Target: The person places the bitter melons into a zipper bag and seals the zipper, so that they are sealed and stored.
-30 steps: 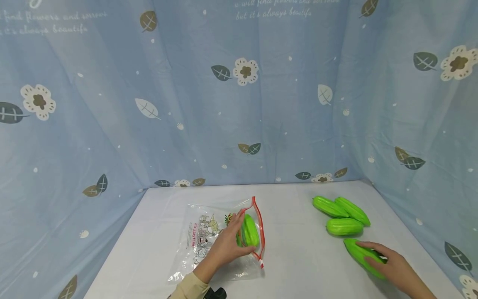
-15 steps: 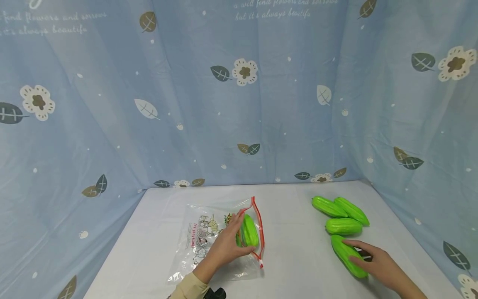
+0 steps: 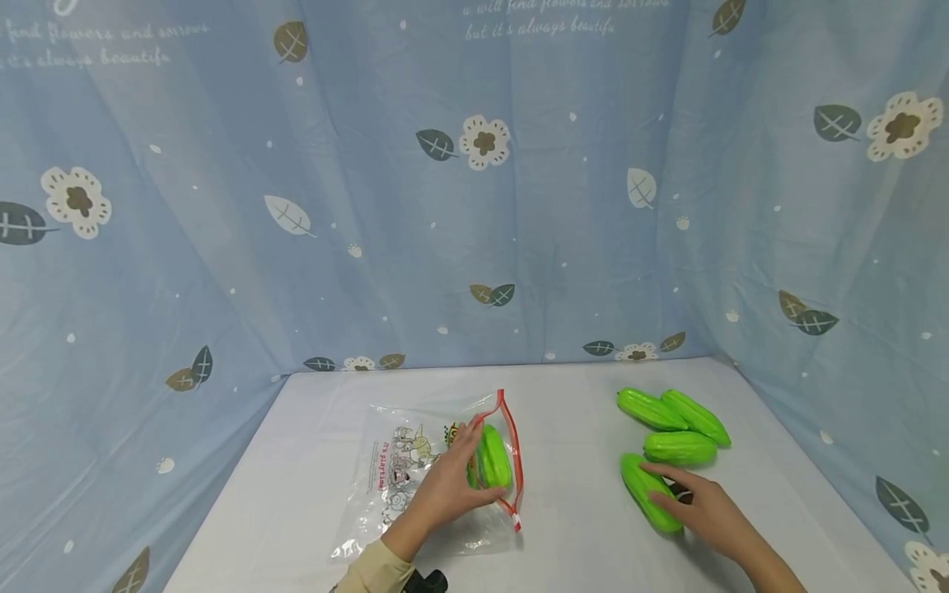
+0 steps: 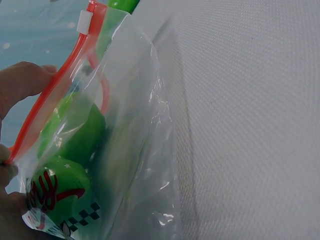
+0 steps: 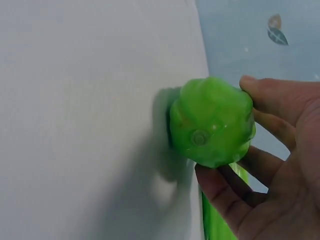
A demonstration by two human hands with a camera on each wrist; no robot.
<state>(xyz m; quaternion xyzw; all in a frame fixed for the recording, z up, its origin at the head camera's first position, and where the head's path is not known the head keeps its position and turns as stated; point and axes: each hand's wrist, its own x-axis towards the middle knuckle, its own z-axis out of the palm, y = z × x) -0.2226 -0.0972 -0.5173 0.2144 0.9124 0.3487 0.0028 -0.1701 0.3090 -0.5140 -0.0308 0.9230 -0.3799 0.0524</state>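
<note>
My left hand (image 3: 447,487) holds the mouth of a clear slider zip bag (image 3: 359,515), thumb and fingers spread along its red zip strip (image 4: 42,102). Inside the bag are two green cucumbers (image 4: 75,125), shiny like plastic; in the head view, one of them (image 3: 495,458) lies just within the mouth. To the right, my right hand (image 3: 704,509) grips another green cucumber (image 3: 643,487) between thumb and fingers. Its blunt end (image 5: 210,122) faces the right wrist camera, and a shadow falls on the cloth beside it.
Three more green cucumbers (image 3: 678,447) lie together at the back right of the white table (image 3: 571,494). A blue patterned curtain (image 3: 400,189) hangs behind the table and along its sides. The bag's white slider (image 3: 516,521) sits at the near end of the zip.
My right hand has carried its cucumber to the left, from the right side of the table to just in front of the three others. The left hand and the bag have stayed in place.
</note>
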